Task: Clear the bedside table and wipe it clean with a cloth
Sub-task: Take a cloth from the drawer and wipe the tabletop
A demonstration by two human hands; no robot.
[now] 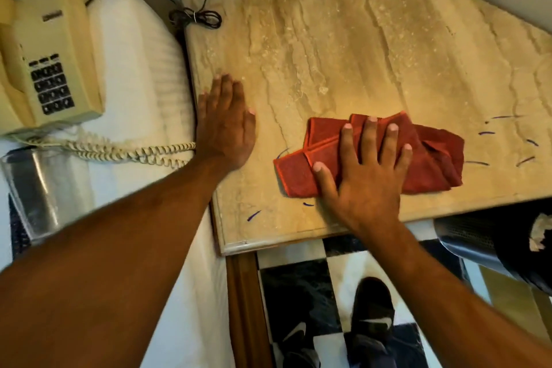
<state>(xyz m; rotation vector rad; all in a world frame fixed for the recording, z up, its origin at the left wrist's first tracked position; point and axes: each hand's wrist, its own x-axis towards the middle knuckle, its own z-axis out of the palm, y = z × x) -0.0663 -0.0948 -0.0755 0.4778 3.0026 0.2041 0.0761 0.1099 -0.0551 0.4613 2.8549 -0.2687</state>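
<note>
While the right hand (366, 176) presses flat, fingers spread, on the folded red microfibre cloth (430, 155) near the front edge of the beige veined marble worktop (343, 39), the left hand (225, 125) lies open, bracing at the left edge. Cream push-button telephone (47, 66) parked on the bed; only a bundled black cord (195, 18) encroaches. Far half open for strokes; blue pen marks (485, 133) remain.

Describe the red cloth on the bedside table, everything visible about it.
The red cloth looks like soft microfibre with stitched edges, folded loosely into a wide, rumpled pad with layered flaps at its left. It lies flat on the beige marble-look tabletop, near the front edge. The right hand presses on its middle, fingers spread. Blue ink marks dot the surface around it.
</note>
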